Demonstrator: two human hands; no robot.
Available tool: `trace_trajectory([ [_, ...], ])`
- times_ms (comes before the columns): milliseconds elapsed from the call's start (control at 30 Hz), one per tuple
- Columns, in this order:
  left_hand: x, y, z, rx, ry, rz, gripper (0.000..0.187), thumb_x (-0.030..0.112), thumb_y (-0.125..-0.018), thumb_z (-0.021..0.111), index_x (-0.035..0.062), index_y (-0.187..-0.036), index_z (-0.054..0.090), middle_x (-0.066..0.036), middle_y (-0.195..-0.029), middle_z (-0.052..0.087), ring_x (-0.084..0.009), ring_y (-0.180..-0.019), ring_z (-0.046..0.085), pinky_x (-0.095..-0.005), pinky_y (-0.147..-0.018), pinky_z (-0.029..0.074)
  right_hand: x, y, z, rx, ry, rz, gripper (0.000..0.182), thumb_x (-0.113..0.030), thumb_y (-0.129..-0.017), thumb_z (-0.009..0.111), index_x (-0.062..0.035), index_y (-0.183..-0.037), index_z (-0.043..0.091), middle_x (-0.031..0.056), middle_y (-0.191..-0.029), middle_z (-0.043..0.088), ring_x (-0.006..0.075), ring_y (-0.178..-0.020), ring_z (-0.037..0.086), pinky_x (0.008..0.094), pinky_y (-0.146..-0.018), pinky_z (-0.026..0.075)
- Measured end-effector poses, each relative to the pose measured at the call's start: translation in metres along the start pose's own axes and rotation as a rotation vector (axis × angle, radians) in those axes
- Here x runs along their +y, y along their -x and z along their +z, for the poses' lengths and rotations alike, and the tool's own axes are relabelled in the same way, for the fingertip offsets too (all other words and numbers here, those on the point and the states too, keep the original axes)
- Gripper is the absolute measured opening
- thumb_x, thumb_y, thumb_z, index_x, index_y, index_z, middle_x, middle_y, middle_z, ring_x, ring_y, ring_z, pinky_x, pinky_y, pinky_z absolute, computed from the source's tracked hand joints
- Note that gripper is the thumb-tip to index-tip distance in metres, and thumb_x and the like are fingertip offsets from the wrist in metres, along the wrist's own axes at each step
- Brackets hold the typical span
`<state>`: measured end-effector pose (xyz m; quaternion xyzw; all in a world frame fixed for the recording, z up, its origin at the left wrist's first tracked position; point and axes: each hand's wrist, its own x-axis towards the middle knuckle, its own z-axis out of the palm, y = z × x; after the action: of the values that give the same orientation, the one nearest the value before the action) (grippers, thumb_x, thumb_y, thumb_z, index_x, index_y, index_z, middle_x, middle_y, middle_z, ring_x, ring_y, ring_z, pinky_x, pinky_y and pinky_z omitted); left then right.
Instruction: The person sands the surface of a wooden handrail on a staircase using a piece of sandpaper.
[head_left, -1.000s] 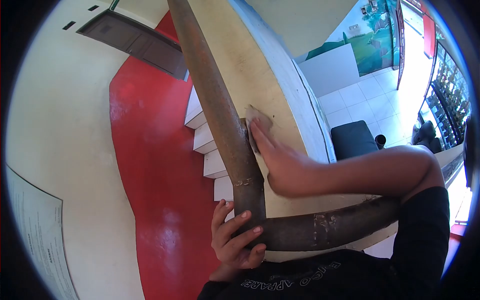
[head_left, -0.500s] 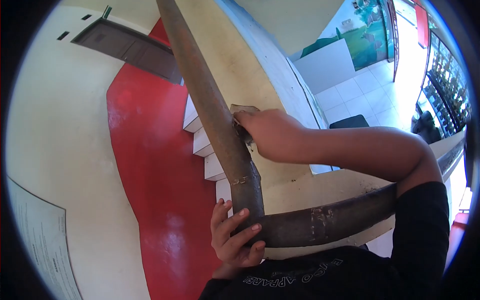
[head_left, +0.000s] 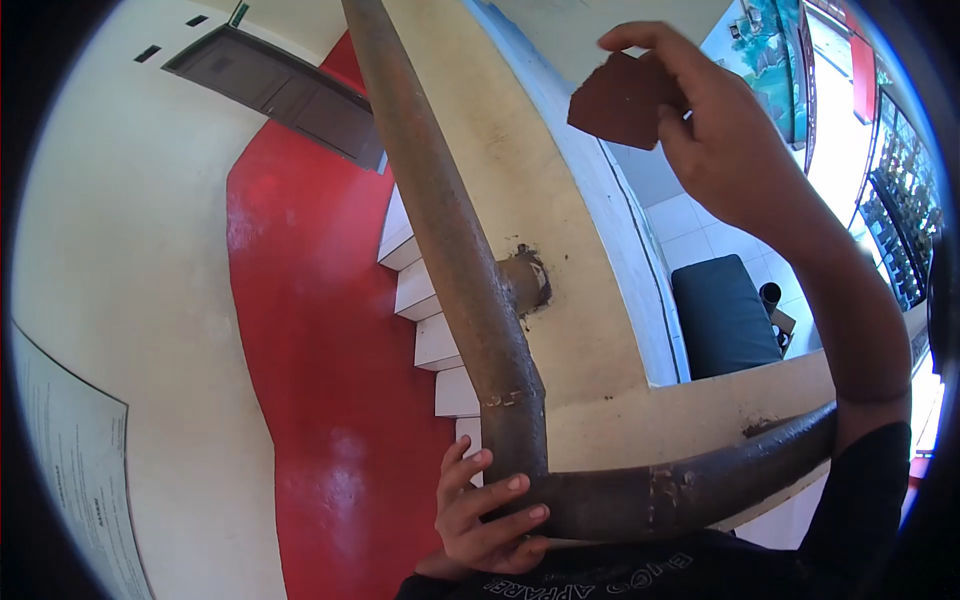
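A piece of reddish-brown sandpaper (head_left: 625, 103) with a ragged edge is pinched in my right hand (head_left: 715, 130), raised above the low wall and away from the rail. My left hand (head_left: 490, 510) curls loosely around the lower corner of the brown metal handrail (head_left: 430, 190), fingers spaced apart and fingertips on the pipe. The rail's surface is worn and patchy, with rough weld marks near the bend. A short stub (head_left: 523, 282) joins the rail to the cream wall, and the paint around it is chipped and dark.
White stair steps (head_left: 440, 342) run behind the rail beside a red-painted wall section (head_left: 320, 350). At upper left is a dark door (head_left: 290, 95). A dark padded seat (head_left: 725, 315) stands on the tiled floor beyond the low wall. A printed board (head_left: 75, 460) hangs at left.
My right hand has lifted off the rail near the stub, moving up and right with the sandpaper, which now shows fully. My left hand stays at the rail's corner; the view has shifted slightly.
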<state>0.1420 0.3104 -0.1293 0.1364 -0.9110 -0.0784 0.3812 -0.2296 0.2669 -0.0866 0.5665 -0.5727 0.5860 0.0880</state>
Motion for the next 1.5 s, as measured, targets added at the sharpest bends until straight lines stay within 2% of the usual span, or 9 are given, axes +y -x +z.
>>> trace_trajectory([
  [100,0.0,0.002,0.003,-0.001,0.014,0.007,0.03,0.048,-0.088,0.073,0.0196,-0.097,0.075,-0.005,-0.119,0.066,-0.0375,-0.132,0.05,-0.0633,-0.111,0.037,0.002,0.004,0.01,0.107,-0.165,0.023,0.04,0.012,-0.088,0.049,-0.0074,-0.121,0.06,0.018,-0.111,0.068,0.0267,-0.097,0.071,0.0387,-0.086,0.058],
  [167,-0.003,0.002,0.001,-0.037,0.02,0.059,0.032,0.049,-0.095,0.066,0.0166,-0.097,0.069,-0.008,-0.124,0.062,-0.0402,-0.136,0.046,-0.0672,-0.112,0.034,0.009,0.005,0.004,-0.017,-0.039,-0.084,0.034,0.01,-0.088,0.052,-0.0048,-0.117,0.061,0.0166,-0.109,0.068,0.0254,-0.093,0.071,0.0363,-0.083,0.058],
  [433,0.002,0.006,0.003,0.023,0.005,-0.043,0.028,0.048,-0.087,0.074,0.0229,-0.097,0.077,-0.002,-0.119,0.065,-0.0347,-0.133,0.05,-0.0624,-0.112,0.037,-0.012,0.027,0.04,-0.185,-0.191,-0.221,0.037,0.007,-0.082,0.063,-0.0037,-0.117,0.058,0.0155,-0.102,0.068,0.0283,-0.089,0.072,0.0348,-0.077,0.058],
  [467,0.004,0.004,0.002,0.014,-0.007,-0.054,0.027,0.048,-0.088,0.074,0.0231,-0.098,0.077,-0.002,-0.12,0.065,-0.0348,-0.133,0.05,-0.0625,-0.112,0.037,-0.022,0.032,0.038,-0.286,-0.289,-0.029,0.043,0.006,-0.083,0.064,-0.0063,-0.122,0.051,0.017,-0.102,0.068,0.0302,-0.088,0.072,0.0354,-0.074,0.058],
  [567,0.002,0.003,0.002,0.008,-0.008,-0.033,0.026,0.046,-0.088,0.073,0.022,-0.098,0.077,-0.003,-0.12,0.065,-0.0352,-0.133,0.049,-0.0627,-0.112,0.037,-0.033,0.041,0.048,-0.366,-0.319,0.044,0.042,0.005,-0.088,0.06,-0.0081,-0.123,0.043,0.0205,-0.089,0.071,0.0377,-0.09,0.072,0.0468,-0.079,0.058],
  [733,0.0,0.002,0.005,0.046,0.018,-0.019,0.027,0.044,-0.088,0.073,0.0196,-0.098,0.076,-0.005,-0.12,0.066,-0.0363,-0.134,0.049,-0.0623,-0.112,0.037,-0.039,0.052,0.084,-0.359,-0.715,0.283,0.022,-0.002,-0.09,0.063,0.0002,-0.111,0.063,0.0164,-0.097,0.074,0.0253,-0.089,0.074,0.0367,-0.079,0.057],
  [1300,-0.001,0.007,0.008,0.092,0.028,-0.026,0.027,0.043,-0.088,0.072,0.0177,-0.097,0.076,-0.008,-0.121,0.066,-0.0377,-0.134,0.049,-0.0627,-0.111,0.037,-0.035,0.069,0.1,-0.322,-0.559,0.325,0.022,-0.006,-0.09,0.062,0.0014,-0.108,0.072,0.0206,-0.101,0.072,0.0342,-0.095,0.071,0.041,-0.086,0.056],
  [1400,-0.004,0.007,0.008,0.095,0.033,-0.013,0.027,0.043,-0.089,0.072,0.0176,-0.097,0.076,-0.008,-0.121,0.066,-0.0378,-0.135,0.048,-0.063,-0.111,0.037,-0.045,0.077,0.094,-0.254,-0.515,0.068,0.022,-0.005,-0.091,0.059,0.0021,-0.108,0.072,0.021,-0.102,0.072,0.036,-0.096,0.069,0.0435,-0.088,0.055],
  [1500,-0.003,0.009,0.008,0.102,0.044,-0.019,0.027,0.043,-0.089,0.071,0.0174,-0.096,0.076,-0.008,-0.121,0.066,-0.038,-0.135,0.048,-0.0632,-0.111,0.037,-0.038,0.064,0.097,-0.341,-0.371,0.142,0.022,-0.002,-0.092,0.06,0.0017,-0.111,0.072,0.0208,-0.106,0.073,0.0355,-0.098,0.071,0.0397,-0.088,0.057],
])
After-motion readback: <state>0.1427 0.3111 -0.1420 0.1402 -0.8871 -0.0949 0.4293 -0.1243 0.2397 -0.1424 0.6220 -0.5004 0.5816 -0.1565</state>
